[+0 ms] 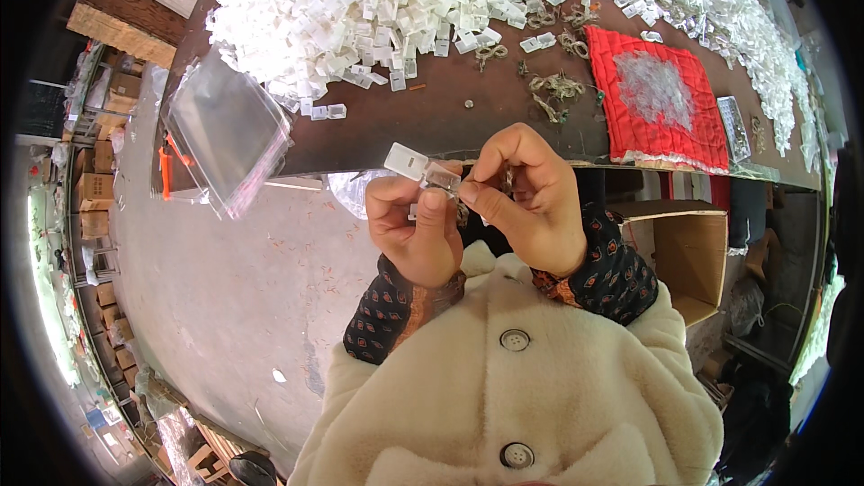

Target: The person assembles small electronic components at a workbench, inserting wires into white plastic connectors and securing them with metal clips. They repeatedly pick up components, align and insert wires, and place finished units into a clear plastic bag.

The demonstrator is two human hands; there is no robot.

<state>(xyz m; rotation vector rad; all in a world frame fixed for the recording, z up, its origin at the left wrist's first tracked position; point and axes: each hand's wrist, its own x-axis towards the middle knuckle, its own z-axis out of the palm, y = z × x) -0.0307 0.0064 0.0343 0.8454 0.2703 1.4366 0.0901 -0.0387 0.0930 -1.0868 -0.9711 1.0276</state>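
Observation:
A small clear-and-white plastic case [407, 162], its two halves spread apart, is held just off the table's near edge. My left hand [418, 225] is closed on it, thumb and fingers pinching one half. The thumb and forefinger of my right hand [535, 193] are pinched together at the case's right end. Whatever is between those fingertips is too small to make out. A bit of greenish-tan cord [508, 182] shows inside the curl of my right fingers. Beyond my hands, a large heap of similar white plastic cases [333, 9] spreads over the brown table [396, 126].
On the right of the table a red cloth [621, 130] bears a pile of tiny clear pieces [655, 90]. Cord bundles [556, 87] lie beside it. Clear plastic bags [220, 126] overhang the left edge by an orange-handled tool [166, 171]. An open cardboard box [688, 256] stands below right.

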